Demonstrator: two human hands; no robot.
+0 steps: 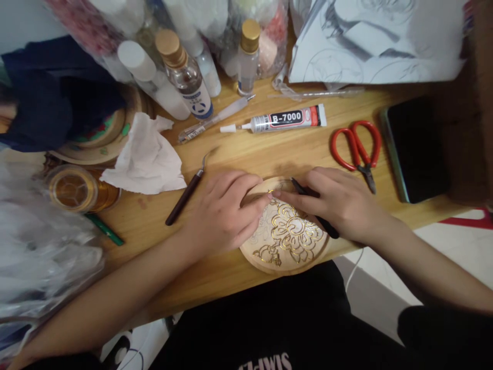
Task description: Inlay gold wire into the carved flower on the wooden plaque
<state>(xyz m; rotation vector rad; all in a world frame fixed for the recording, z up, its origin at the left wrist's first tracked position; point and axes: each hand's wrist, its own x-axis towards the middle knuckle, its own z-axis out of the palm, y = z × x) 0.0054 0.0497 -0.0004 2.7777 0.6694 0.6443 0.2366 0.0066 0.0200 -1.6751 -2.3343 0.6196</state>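
A round wooden plaque (285,268) lies near the table's front edge, with gold wire outlining a flower (296,228) and pencil lines on its left part. My left hand (231,208) grips the plaque's left side, fingers bent over it, the index fingertip pressing near the top of the gold wire. Dark tweezers (326,226) are held in my right hand (333,200), slanting under the palm. Its index finger reaches out and meets my left fingertip on the plaque. Whatever lies under the two fingertips is hidden.
Behind the plaque lie a B-7000 glue tube (287,119), a pen-like tool (217,119) and red-handled pliers (356,146). A hooked tool (187,195) and crumpled tissue (148,154) are left. A phone (418,149) lies right; bottles (188,77) stand behind.
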